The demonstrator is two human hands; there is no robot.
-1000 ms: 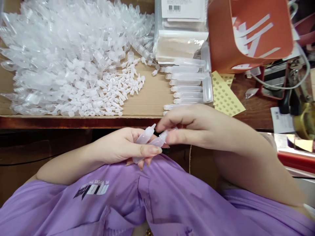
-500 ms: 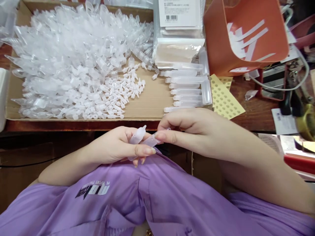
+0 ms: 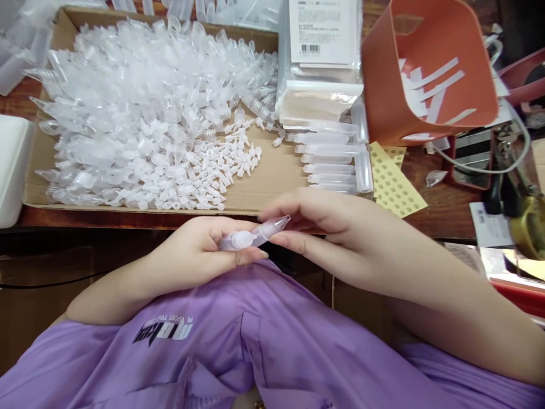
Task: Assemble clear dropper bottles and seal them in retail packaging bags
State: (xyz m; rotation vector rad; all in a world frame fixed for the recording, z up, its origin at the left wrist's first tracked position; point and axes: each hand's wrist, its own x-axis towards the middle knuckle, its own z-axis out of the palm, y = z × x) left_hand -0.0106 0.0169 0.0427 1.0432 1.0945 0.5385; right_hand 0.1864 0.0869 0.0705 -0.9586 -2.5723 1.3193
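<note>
One head-worn camera looks forward and steeply down from above the shirt (image 3: pixel 298 352), which fills the bottom of the view. It sits near enough that the left hand (image 3: pixel 191 250) and right hand (image 3: pixel 340 238) show large around the centre. The near edge of the tabletop (image 3: pixel 447 215) crosses about mid-height (dipping slightly rightward), and the box (image 3: pixel 272 190) shows from its near edge to its far left corner.
</note>
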